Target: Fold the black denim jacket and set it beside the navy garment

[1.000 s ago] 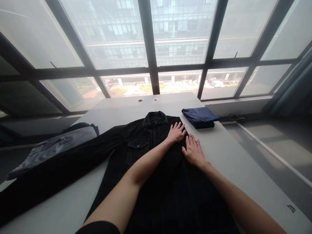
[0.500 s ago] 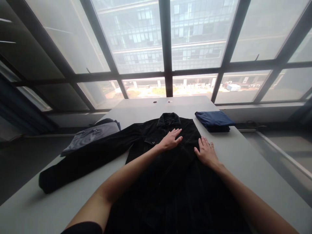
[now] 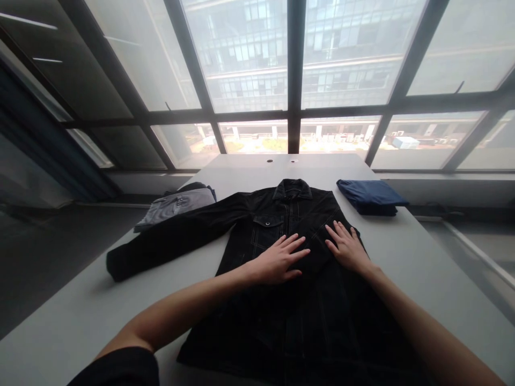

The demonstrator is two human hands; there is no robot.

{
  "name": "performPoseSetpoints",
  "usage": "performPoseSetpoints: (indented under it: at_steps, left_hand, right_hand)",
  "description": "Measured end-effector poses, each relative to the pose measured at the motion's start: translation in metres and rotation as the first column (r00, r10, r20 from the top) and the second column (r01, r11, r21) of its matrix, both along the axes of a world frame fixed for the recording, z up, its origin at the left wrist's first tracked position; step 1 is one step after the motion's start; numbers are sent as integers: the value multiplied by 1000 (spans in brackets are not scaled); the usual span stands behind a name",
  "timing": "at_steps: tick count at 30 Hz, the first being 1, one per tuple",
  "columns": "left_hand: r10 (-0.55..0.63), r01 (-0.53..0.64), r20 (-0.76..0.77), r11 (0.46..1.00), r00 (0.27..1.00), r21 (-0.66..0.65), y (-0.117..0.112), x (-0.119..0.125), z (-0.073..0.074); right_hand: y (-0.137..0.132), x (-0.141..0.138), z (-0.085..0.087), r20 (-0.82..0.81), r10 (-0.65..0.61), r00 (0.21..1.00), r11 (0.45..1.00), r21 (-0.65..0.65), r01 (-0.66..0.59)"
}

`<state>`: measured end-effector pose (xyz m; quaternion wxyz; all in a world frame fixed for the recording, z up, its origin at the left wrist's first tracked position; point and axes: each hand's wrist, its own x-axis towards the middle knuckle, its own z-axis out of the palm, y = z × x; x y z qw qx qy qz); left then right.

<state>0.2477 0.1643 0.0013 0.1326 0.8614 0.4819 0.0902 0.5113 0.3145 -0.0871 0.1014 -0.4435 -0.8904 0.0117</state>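
Observation:
A black denim jacket (image 3: 261,305) lies front side up on the white table (image 3: 193,177), its collar toward the window. One sleeve stretches out to the left; the other is folded in across the right side of the chest. My left hand (image 3: 279,261) rests on the middle of the jacket, fingers spread, palm down. Close by on the right, my right hand (image 3: 346,247) lies flat on the folded-in sleeve near the jacket's right edge, fingers apart. Neither hand grips the cloth. My forearms cover parts of the lower jacket.
Folded dark blue clothes (image 3: 372,195) sit at the table's right edge. On the left, a pile of grey and dark clothes (image 3: 177,206) lies behind the outstretched sleeve. Two cable holes mark the far end of the table, by a large window (image 3: 249,59).
My left hand has slid down the jacket toward me, away from the collar. The right hand has shifted a little inward from the jacket's edge. The view has turned slightly left.

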Motion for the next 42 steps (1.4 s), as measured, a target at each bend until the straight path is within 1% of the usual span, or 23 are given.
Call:
performPoseSetpoints:
  at_steps: [1, 3, 5, 6, 7, 9, 12, 16, 18, 20, 21, 23, 25, 26, 28, 29, 31, 32, 34, 35, 37, 39, 42]
  left_hand:
    - [50, -50, 13, 999, 999, -1, -16, -8, 3]
    - [244, -243, 22, 970, 970, -32, -45, -25, 5]
    - [465, -463, -6, 879, 885, -115, -70, -42, 4]
    - [542, -537, -25, 825, 840, -176, -80, -48, 3]
    - [587, -576, -37, 778, 809, -250, -88, -54, 3]
    - [607, -561, -12, 725, 794, -400, -99, -61, 3]
    - [603, -462, 113, 706, 790, -537, -104, -67, 9]
    - [635, -383, 262, 691, 726, -613, -103, -78, 17]
    - [648, -383, 254, 673, 718, -632, -102, -83, 16]
    - [638, -395, 208, 666, 742, -633, -101, -87, 13]
    - [629, -408, 184, 672, 755, -618, -100, -88, 11]
    - [619, -464, 156, 711, 770, -528, -97, -86, 9]
    - [608, -527, 170, 772, 776, -356, -92, -79, 9]
    - [588, -537, 191, 803, 786, -261, -89, -74, 9]
    - [494, -480, 216, 869, 842, -117, -83, -60, 6]
    - [424, -416, 201, 906, 883, -82, -81, -53, 3]
    - [276, -270, 112, 960, 955, -73, -78, -42, -8]
    - [218, -214, 53, 974, 975, -80, -78, -39, -14]
    - [154, -157, -43, 984, 987, -84, -78, -36, -27]
    - [145, -150, -71, 986, 987, -77, -78, -36, -31]
    - [141, -147, -99, 988, 985, -52, -78, -37, -37]
    - [139, -143, -106, 989, 985, -38, -78, -38, -38]
    - [140, -143, -103, 989, 985, -29, -79, -38, -36]
  right_hand:
    - [1, 0, -1, 0, 0, 1000, 1000, 6, 0]
    - [1, 0, -2, -1, -1, 1000, 1000, 16, 1]
    - [2, 0, -2, -1, 1, 1000, 1000, 21, -1]
    - [2, 0, -2, -2, 3, 1000, 1000, 21, -3]
    - [2, 0, -2, -4, 5, 1000, 1000, 20, -5]
    - [2, 0, -2, -11, 5, 1000, 1000, 19, -5]
    - [2, 0, -2, -21, -2, 1000, 1000, 17, 2]
    - [-1, 0, 1, -41, -1, 999, 1000, 16, 1]
    - [-2, -1, 2, -49, 8, 999, 1000, 19, -7]
    - [-3, 0, 4, -66, -1, 998, 1000, 28, 3]
    - [-2, 1, 4, -83, -28, 996, 999, 39, 31]
    - [0, 3, 4, -113, -122, 986, 990, 53, 128]
    - [3, 5, 2, -107, -199, 974, 978, 34, 204]
    - [5, 5, 1, -90, -213, 973, 977, 14, 215]
    - [8, 6, -2, -63, -210, 976, 978, -24, 209]
    - [9, 6, -3, -74, -225, 972, 974, -32, 223]
    - [13, 9, -6, -151, -316, 936, 949, -41, 314]
    - [16, 11, -7, -211, -374, 903, 927, -48, 373]
    - [22, 18, -10, -343, -458, 820, 884, -73, 462]
    - [26, 23, -11, -405, -470, 784, 873, -87, 479]
    - [31, 31, -14, -497, -443, 746, 883, -96, 460]
    - [34, 36, -15, -535, -370, 759, 915, -67, 399]
    - [32, 35, -14, -469, -261, 844, 957, -10, 290]
